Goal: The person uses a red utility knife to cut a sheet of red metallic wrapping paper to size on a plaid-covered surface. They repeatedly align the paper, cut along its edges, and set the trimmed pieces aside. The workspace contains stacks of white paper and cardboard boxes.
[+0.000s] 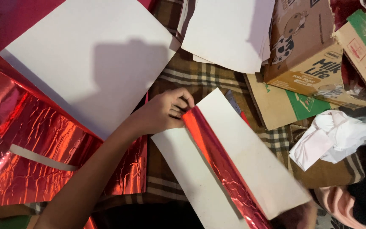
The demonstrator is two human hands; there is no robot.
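**On the plaid cloth: red foil pinched onto a white card**

At the near edge of the plaid cloth (200, 76) a long white card (250, 148) lies slantwise, its near end running out of view. A red foil strip (221, 161) runs down its length, folded up off the card along a crease. A dark blur sits at the card's near end; whether that is the right hand, and how it is set, I cannot tell.

Further in, the left hand (164, 113) reaches across from the near left corner. Its fingers are curled and closed on the far end of the foil strip, right at the card's corner.

By my reading, the work in hand is laying the foil flat onto the card, starting at that pinched end. Going on would call for holding the corner while the crease is smoothed toward the near end, since the foil is crinkly and could buckle.

Left of the arm a large crumpled foil sheet (34, 140) spreads to the left edge, with a big white sheet (90, 63) lying over it, just beside the hand. At the right edge lies crumpled white paper (335, 135), close to the card. Along the far edge lie a stack of white sheets (229, 29) and cardboard boxes (306, 46).
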